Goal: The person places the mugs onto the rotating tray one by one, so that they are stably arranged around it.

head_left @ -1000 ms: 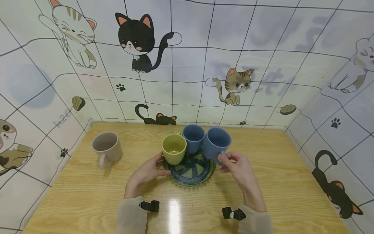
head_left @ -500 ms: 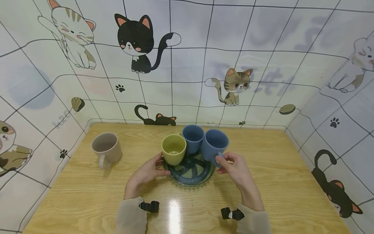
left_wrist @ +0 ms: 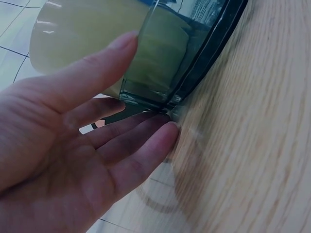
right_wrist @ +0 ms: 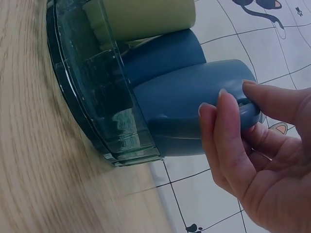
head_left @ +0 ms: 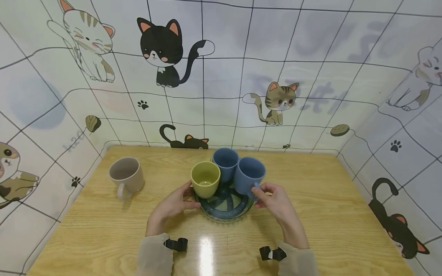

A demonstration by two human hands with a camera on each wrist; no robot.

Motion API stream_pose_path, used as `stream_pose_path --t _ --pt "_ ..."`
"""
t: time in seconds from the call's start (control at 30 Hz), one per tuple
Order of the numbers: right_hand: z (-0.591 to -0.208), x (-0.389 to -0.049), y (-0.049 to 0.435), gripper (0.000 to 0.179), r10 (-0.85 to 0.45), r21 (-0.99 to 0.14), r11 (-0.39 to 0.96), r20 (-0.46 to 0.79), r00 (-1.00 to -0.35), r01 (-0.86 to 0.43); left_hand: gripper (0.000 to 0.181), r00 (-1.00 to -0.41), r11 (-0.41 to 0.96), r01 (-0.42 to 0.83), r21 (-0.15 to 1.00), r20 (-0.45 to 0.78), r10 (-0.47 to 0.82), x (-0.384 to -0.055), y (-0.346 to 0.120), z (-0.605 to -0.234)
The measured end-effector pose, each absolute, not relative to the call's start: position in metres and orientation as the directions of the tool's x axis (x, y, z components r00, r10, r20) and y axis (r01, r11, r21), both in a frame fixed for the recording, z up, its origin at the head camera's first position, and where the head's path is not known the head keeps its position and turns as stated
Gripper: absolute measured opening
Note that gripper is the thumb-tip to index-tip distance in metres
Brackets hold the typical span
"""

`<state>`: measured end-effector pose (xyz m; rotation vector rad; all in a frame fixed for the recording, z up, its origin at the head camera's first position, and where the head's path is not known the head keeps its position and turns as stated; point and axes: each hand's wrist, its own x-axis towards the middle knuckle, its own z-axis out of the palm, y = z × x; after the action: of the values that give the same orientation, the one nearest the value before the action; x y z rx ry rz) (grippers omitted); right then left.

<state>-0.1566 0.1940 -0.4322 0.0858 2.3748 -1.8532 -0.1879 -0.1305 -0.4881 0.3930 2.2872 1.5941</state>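
My right hand (head_left: 277,201) pinches the handle of a blue mug (head_left: 246,184) between thumb and fingers. In the right wrist view this blue mug (right_wrist: 189,104) has its lower part behind the wall of a round green glass tray (right_wrist: 112,116). A second blue cup (head_left: 226,170) and a yellow-green cup (head_left: 203,188) stand close together in the same glass tray (head_left: 224,217). At the tray's left side is my left hand (head_left: 172,206). Seen from the left wrist, its thumb lies along the glass wall and its extended fingers touch near the base.
A beige mug (head_left: 127,178) stands apart on the left of the wooden table (head_left: 100,230), its handle toward the front. Behind the table rises a white wall covering (head_left: 221,76) printed with cartoon cats. Black straps (head_left: 177,244) circle both wrists.
The right hand has brought the blue mug lower and leftward, close against the other cups in the tray. The second blue cup has shifted slightly left. The left hand has stayed nearly still.
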Motion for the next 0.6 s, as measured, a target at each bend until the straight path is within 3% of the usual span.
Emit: stream_pose_path --t 0.6 --pt "-0.447 -0.162 0.19 0.018 -0.003 -0.937 0.331 -0.117 -0.993 0.109 0.084 -0.894 0.334 0.095 0.938 -0.067 0.442 -0.189 -0.132 -0.49"
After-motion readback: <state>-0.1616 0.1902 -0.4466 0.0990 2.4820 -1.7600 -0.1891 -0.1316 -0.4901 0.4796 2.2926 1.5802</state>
